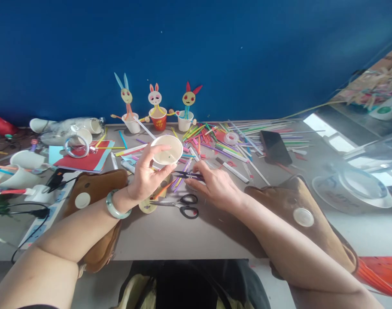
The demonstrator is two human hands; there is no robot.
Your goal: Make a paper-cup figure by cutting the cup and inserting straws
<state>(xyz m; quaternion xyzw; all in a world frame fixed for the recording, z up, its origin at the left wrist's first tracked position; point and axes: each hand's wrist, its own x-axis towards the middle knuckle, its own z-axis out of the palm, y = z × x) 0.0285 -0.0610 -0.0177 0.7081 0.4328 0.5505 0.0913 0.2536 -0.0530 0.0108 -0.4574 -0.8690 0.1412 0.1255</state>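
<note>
My left hand grips a white paper cup, tilted so that its open mouth faces me. Fingers and thumb wrap its side, and a few small specks show inside. In my right hand is a pair of dark scissors, its tips close to the cup's lower side; whether they touch it I cannot tell. Below, a second pair of scissors with black handles lies on the table. A pale disc with a drawn face lies partly under its blades.
Three rabbit-faced figures in cups stand along the blue wall. Coloured sticks and a phone lie behind my hands. Brown pouches flank my arms, left and right. Clear tape sits on red paper at left.
</note>
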